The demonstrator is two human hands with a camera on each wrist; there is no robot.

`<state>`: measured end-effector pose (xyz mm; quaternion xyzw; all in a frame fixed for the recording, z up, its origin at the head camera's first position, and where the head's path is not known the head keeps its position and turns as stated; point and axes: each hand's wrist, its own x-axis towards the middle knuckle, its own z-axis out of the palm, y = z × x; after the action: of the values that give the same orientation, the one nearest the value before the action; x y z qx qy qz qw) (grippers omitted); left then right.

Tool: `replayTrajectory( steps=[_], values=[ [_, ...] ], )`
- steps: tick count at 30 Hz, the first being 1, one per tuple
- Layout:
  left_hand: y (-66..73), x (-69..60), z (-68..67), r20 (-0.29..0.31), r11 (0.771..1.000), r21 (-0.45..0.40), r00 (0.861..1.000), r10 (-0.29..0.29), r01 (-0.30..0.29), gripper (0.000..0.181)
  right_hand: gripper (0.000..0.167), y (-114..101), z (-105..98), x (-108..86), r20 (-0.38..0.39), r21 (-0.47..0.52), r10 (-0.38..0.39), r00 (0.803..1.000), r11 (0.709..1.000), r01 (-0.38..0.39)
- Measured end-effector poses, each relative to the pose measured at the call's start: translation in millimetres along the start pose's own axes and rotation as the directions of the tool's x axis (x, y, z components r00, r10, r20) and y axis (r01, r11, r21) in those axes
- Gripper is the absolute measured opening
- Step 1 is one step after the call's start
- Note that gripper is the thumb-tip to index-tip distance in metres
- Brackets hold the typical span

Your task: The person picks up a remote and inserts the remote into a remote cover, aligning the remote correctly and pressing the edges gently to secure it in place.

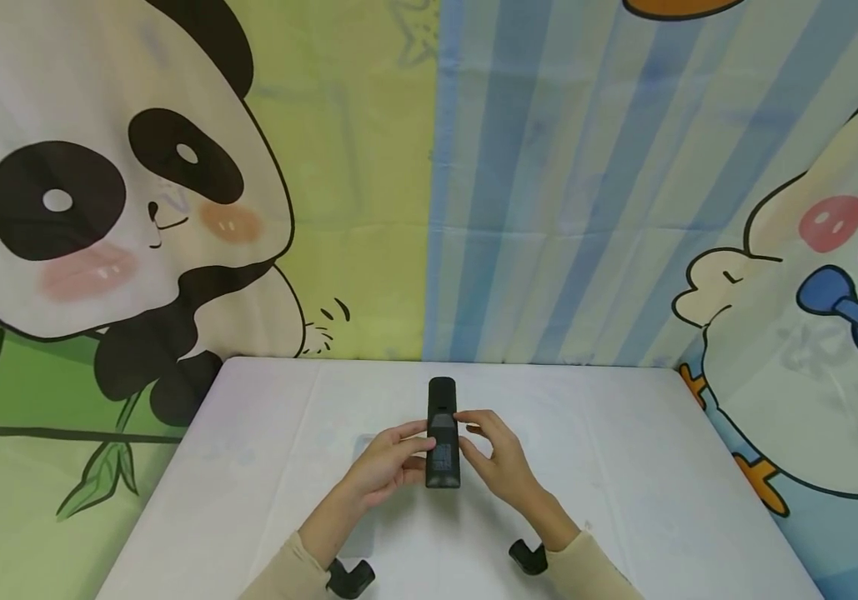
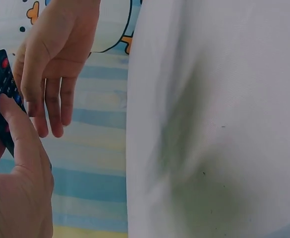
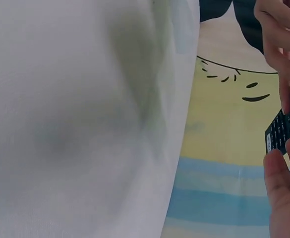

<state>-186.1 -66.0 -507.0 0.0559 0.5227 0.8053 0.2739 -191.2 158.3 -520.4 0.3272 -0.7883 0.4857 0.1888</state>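
A black remote control [image 1: 443,462] is held upright above the table, its back with a printed label toward the head view. My left hand [image 1: 383,465] grips its left side, thumb on the back and fingers behind. In the left wrist view, the remote's button side [image 2: 1,94] shows a red button, with a finger of the left hand [image 2: 23,163] on it. My right hand [image 1: 502,458] is at the remote's right side, index fingertip at its edge and thumb just beside it. The right hand's other fingers [image 2: 54,106] hang loosely in the left wrist view.
A white-covered table [image 1: 661,467] lies below the hands. Behind it hangs a cartoon curtain [image 1: 368,250] with a panda and a white bird. Black wrist devices [image 1: 529,557] sit by both sleeves. A faint pale rectangle [image 1: 357,543] lies by the left forearm.
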Motion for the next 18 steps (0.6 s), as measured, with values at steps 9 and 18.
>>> replayTrajectory(
  steps=[9, 18],
  values=[
    [-6.9, -0.4, 0.3, -0.012, 0.985, 0.17, 0.999, 0.033, -0.03, 0.061, 0.04, -11.0, -6.2, 10.9, 0.136, 0.472, 0.522, 0.842, 0.713, -0.519],
    [-7.7, -4.8, 4.0, 0.001, 0.953, 0.3, 0.999, 0.052, -0.049, 0.059, 0.044, -14.4, -5.8, 16.7, 0.252, 0.495, 0.608, 0.753, 0.587, -0.64]
  ],
)
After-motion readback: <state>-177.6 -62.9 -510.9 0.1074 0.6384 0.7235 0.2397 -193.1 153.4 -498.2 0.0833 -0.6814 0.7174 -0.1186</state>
